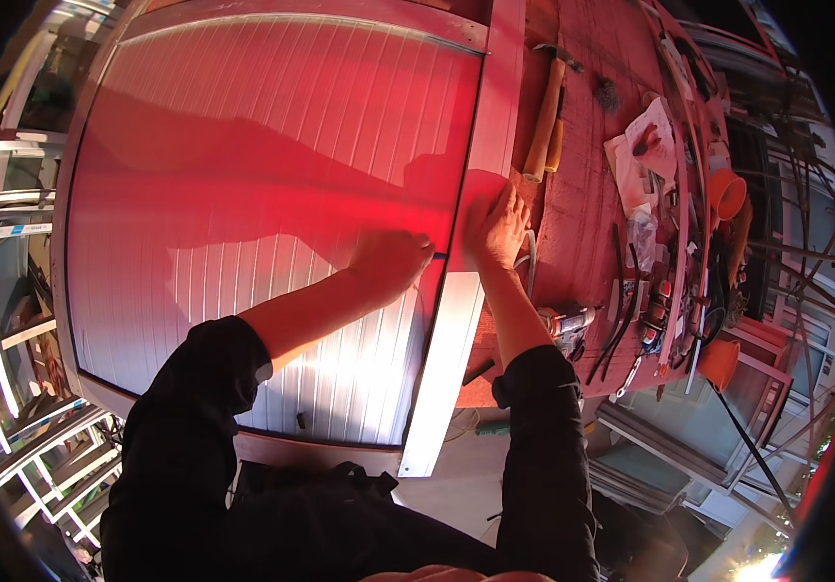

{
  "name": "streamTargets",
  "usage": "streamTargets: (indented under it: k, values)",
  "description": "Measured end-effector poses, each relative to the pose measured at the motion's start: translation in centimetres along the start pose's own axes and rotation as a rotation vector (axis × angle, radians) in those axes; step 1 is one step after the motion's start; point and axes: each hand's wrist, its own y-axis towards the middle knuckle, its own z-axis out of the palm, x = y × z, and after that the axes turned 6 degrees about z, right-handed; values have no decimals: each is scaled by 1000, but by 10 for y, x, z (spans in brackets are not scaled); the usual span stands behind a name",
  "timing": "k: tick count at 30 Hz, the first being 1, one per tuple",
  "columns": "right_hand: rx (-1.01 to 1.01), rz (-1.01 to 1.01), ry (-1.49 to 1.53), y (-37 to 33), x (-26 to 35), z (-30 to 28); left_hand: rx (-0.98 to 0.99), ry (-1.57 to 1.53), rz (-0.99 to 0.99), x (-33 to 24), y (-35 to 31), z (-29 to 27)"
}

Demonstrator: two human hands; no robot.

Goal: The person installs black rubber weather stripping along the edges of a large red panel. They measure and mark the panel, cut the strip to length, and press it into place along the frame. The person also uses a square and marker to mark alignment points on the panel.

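A large ribbed metal panel (pixel 321 97) lies before me inside a pale metal frame, with a thin black strip (pixel 426 335) along its right edge. Over the panel's right part, my left hand (pixel 393 262) is closed, thumb and fingers pressed together against that edge. A small dark end pokes out between the fingertips and the strip; its kind is hidden. My right hand (pixel 498 228) rests with fingers stretched out on the frame's right bar (pixel 451 359), just across the strip from the left. Red light and shadow cover much of the panel.
On the reddish bench (pixel 582 213) to the right lie a wooden-handled hammer (pixel 545 116), a white crumpled bag (pixel 648 145), a power drill (pixel 570 320) and black strips (pixel 623 310). Orange cups (pixel 727 194) stand farther right. Metal frames (pixel 10 204) are stacked at the left.
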Motion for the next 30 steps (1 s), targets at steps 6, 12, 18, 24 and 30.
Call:
streamTargets:
  k: [6,12,18,24,30]
  values:
    - [79,53,90,-44,-7,-16,5,-122,40,-66,-87,18]
    - [-59,-90,304,-213,-41,-77,-52,-56,-76,-78,-90,30]
    - [476,589,538,-367,-63,-111,-6,-69,-198,-111,-110,35]
    - [317,481,395,-380,-64,-78,-61,-23,-118,-153,-169,57]
    - [294,463,403,-377,-62,-77,8,-4,-129,-192,-225,79]
